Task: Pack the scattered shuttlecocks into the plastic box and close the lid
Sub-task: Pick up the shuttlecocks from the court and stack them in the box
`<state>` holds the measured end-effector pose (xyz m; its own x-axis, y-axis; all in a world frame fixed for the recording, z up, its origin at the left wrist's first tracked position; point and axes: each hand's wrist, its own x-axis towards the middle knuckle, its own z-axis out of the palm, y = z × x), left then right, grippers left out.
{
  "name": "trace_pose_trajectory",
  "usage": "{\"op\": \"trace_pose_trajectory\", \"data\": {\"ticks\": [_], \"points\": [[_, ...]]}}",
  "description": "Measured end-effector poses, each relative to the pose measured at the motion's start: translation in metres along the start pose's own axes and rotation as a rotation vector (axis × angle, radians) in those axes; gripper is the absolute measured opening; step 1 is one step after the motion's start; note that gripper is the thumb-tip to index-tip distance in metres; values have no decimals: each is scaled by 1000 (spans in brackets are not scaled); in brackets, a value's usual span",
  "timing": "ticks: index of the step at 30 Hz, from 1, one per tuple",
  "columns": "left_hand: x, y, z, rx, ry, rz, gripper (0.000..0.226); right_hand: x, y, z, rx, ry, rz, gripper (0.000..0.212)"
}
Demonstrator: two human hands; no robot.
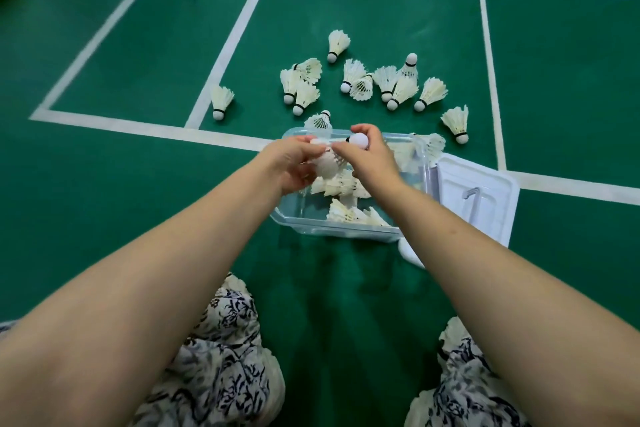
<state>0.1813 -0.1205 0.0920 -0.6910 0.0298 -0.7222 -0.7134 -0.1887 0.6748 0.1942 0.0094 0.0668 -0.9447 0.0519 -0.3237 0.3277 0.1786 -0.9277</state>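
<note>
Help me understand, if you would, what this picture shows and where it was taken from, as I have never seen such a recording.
There is no machine here: a person works with bare hands. The single picture comes from a camera worn on the head, looking down along both forearms. The surface is a green court floor with white lines. A clear plastic box sits in front of the person and holds a few packed shuttlecocks. Its white lid lies off the box, beside it on the right. Loose shuttlecocks lie scattered beyond. Over the box, the left hand and right hand seem to hold one shuttlecock, the left round the feathers, the right's fingers at the white cork tip.
</note>
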Motion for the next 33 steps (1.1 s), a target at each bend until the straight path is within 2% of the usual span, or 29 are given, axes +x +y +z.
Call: {"op": "trace_pose_trajectory", "data": {"ticks": [2,5,7,13,18,25,29,33], "points": [[1,0,-5,101,113,194,23,2,2,-2,-41,-9,2,48],[8,-6,-13,627,325,418,35,6,7,-10,-44,10,38,47],[12,-15,-17,951,418,464,35,7,9,-13,-33,18,51,44],[32,-45,-13,1379,346,482,40,9,16,-21,-13,21,59,37],[55,-64,-8,1455,326,445,42,14,25,-30,19,28,65,29],[72,-77,-4,1418,339,355,42,25,33,-33,79,13,88,25],[81,-78,-7,1303,306,208,37,27,35,-32,98,-11,85,23],[89,-76,-2,1166,183,-13,33,29,38,-36,110,-9,95,20]]}}
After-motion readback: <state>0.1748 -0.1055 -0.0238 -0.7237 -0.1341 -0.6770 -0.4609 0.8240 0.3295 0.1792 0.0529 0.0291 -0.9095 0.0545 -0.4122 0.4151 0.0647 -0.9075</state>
